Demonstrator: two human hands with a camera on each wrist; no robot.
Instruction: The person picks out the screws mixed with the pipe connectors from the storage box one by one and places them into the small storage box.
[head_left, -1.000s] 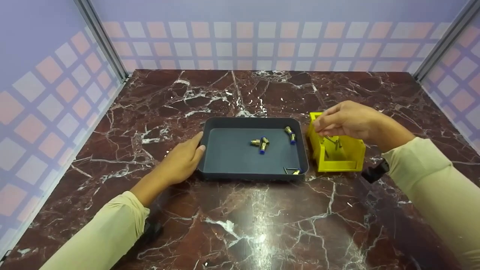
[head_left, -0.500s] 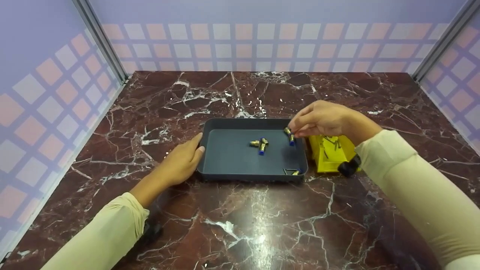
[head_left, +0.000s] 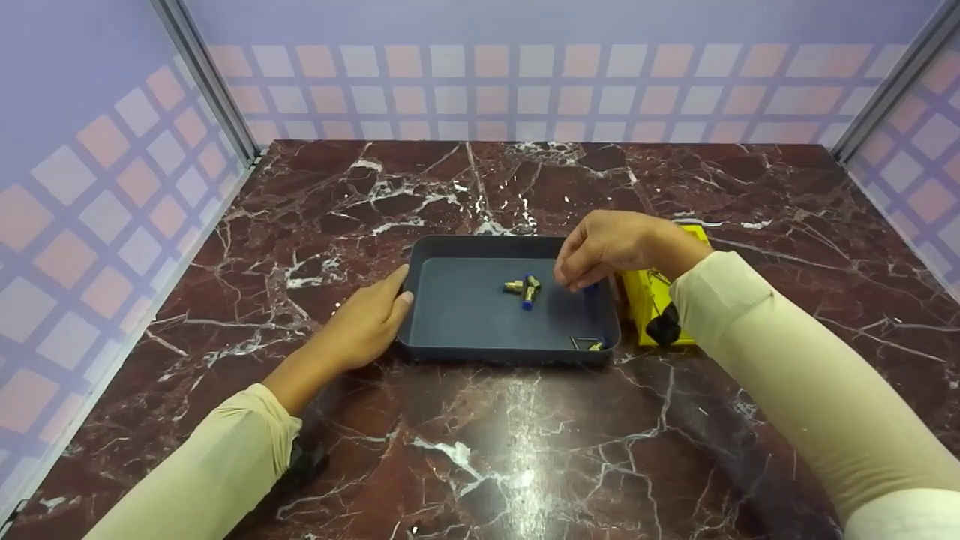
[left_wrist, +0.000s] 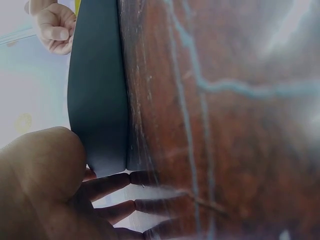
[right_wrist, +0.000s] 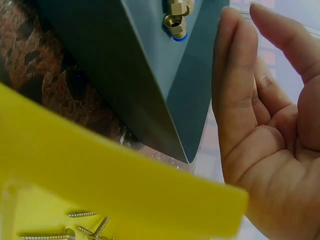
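Note:
My left hand (head_left: 367,322) rests against the left wall of a dark grey tray (head_left: 465,319), fingers straight along its outside in the left wrist view. Over the tray's right part hovers my right hand (head_left: 604,247). The right wrist view shows its thumb and index finger apart, with nothing between them. Brass fittings (head_left: 529,294) with blue ends lie mid-tray. Another, near the right wall, is mostly hidden behind the right hand; its blue end (head_left: 590,288) peeks out. In the near right corner lie thin screws (head_left: 583,343) and one more brass fitting (head_left: 597,346).
A yellow bin (head_left: 640,307) stands right beside the tray, partly covered by the right forearm. Several screws (right_wrist: 82,214) lie in it. A black wrist camera (head_left: 664,326) hangs under the right wrist, in front of the bin. Patterned walls (head_left: 480,82) enclose the dark red marble table (head_left: 337,195).
My right hand has moved left, from above the yellow bin to over the tray's right part, and now covers the fitting by the right wall. My left hand and the tray stay put.

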